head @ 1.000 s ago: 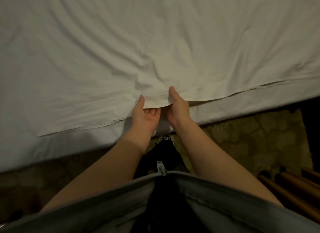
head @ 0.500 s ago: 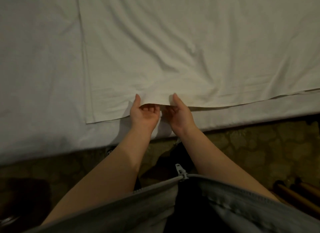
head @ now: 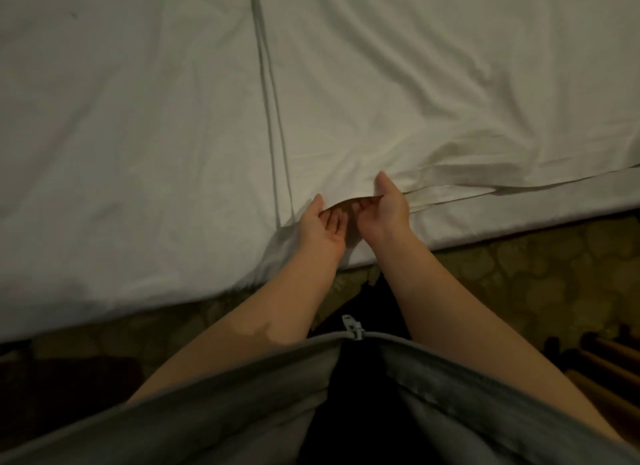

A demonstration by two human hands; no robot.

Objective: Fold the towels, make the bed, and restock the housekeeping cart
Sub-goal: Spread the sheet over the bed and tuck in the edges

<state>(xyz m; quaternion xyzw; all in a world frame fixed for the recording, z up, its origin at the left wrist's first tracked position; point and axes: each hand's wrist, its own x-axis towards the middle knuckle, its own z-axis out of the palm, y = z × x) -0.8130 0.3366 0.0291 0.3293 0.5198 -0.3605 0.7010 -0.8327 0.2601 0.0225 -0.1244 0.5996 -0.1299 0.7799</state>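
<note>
A white top sheet (head: 433, 94) lies wrinkled over the right part of the bed, its left edge running down the middle of the view. Under it is the white fitted sheet (head: 121, 135) of the bed. My left hand (head: 322, 227) and my right hand (head: 384, 210) are side by side at the near edge of the top sheet, close to its corner. Both palms face up, fingers tucked under the hem, thumbs on top, pinching and lifting the edge a little. The fingertips are partly hidden by the cloth.
The bed's near side runs across the view, with patterned carpet (head: 519, 277) below it. Wooden bars (head: 609, 371) of some furniture stand at the lower right. My grey zipped garment (head: 242, 402) fills the bottom of the view.
The top sheet's left edge and corner have slid rightwards across the bed toward my hands. Both hands keep pinching the near hem, now lifted slightly.
</note>
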